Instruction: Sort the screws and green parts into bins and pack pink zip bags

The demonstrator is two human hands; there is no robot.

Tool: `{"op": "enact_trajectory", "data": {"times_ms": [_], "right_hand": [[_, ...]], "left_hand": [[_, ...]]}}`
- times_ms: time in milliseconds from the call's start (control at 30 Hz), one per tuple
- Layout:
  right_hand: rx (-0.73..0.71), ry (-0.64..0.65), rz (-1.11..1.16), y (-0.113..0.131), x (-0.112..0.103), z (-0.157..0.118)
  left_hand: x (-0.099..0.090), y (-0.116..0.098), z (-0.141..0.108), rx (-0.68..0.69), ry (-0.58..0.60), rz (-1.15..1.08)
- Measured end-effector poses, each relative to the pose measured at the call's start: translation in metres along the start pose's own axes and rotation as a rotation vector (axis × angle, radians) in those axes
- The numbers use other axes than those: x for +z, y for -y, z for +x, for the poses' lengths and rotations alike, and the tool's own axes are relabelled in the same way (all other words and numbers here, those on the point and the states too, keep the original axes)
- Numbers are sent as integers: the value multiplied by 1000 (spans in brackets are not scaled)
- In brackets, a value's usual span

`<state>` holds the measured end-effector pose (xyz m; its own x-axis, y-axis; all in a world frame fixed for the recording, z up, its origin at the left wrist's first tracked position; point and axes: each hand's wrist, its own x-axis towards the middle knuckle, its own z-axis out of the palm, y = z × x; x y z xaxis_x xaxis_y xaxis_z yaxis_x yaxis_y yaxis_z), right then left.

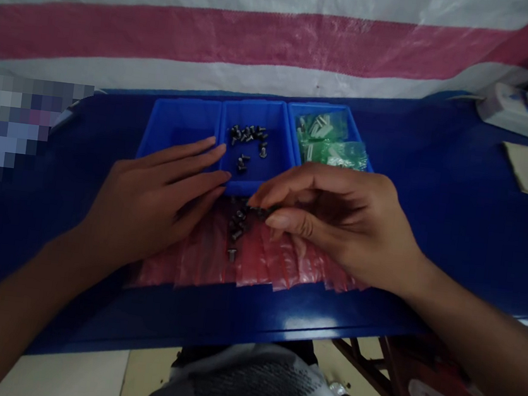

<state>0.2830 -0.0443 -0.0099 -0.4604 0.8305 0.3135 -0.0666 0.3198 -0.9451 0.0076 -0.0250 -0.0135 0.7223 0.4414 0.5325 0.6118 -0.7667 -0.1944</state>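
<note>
The open left hand [149, 201] lies spread at the blue bins [241, 188], perhaps steadying them, while the right hand [347, 223] pinches dark screws [261, 212] above red bags [256, 264], likely because they're small

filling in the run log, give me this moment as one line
left hand: open near middle bin | right hand: pinching small dark piece | screws: on red bags, also in middle bin
</note>
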Motion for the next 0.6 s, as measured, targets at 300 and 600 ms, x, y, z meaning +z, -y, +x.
{"op": "enact_trajectory", "data": {"times_ms": [300,600], "right_hand": [[130,-59,18,0,5,1],[-180,-56,-318,0,0,-3]], "left_hand": [[1,0,1,2,-8,-2],[2,0,-1,8,-16,9]]}}
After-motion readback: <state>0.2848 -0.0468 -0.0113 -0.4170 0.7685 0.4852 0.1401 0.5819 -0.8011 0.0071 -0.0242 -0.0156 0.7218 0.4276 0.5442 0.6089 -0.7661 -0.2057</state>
